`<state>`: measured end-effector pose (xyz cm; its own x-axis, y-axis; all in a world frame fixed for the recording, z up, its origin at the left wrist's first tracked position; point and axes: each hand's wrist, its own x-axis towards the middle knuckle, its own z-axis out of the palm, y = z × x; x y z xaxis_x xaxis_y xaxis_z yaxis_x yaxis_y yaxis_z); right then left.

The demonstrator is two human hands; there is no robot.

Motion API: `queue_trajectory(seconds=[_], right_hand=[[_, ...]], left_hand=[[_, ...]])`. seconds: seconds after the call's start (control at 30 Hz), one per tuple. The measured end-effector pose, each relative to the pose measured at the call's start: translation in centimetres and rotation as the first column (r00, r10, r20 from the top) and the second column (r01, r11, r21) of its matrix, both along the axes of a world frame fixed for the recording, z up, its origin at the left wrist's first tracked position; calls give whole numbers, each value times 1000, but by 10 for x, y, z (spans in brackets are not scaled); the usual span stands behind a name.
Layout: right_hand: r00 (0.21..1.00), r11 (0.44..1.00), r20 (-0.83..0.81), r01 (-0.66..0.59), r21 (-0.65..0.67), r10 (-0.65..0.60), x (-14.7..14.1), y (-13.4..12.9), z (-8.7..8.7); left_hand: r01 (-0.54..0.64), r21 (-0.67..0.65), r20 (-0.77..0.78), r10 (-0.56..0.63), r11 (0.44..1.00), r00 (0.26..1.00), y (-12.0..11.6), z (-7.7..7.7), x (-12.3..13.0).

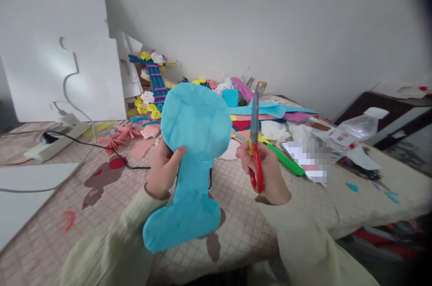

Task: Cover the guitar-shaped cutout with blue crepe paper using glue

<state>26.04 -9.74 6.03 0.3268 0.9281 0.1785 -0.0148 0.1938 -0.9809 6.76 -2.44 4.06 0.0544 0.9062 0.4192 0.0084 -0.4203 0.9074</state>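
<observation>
A large light-blue shape [194, 142], round at the top with a narrow stem and a wide curved foot, is held upright above the table. My left hand [164, 166] grips its left side near the stem, thumb on the front and fingers behind. Scissors [255, 142] with red handles are in my right hand [265, 169], blades pointing up and close together. A gap separates the scissors from the blue shape.
White boards [50, 52] lean on the wall at left, by a power strip [57, 142] with cables. Paper flowers and coloured sheets pile up behind. A plastic bottle [359, 128], a phone-like item [303, 162] and a green strip [285, 160] lie right.
</observation>
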Motion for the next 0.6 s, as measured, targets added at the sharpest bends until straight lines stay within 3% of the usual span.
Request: queue_trajectory(seconds=[0.1,0.23,0.37,0.47,0.6], right_hand=[[993,995,58,-99,-3,99,-10,20,-6],[949,983,258,-179,-41,184,-29,41,-22],[901,987,404,-127,-103,158,-37,47,-37],[873,997,485,-16,-80,53,-29,48,-45],[945,995,326,16,-101,18,-14,47,-53]], left_hand=[[-61,12,-19,61,998,998,3,-14,-8],[-157,57,-12,158,986,987,1,-20,-17],[-159,11,2,159,987,987,1,-24,-22],[-169,-77,52,173,983,984,3,-24,-23],[-171,-176,157,199,969,967,5,-22,-20]])
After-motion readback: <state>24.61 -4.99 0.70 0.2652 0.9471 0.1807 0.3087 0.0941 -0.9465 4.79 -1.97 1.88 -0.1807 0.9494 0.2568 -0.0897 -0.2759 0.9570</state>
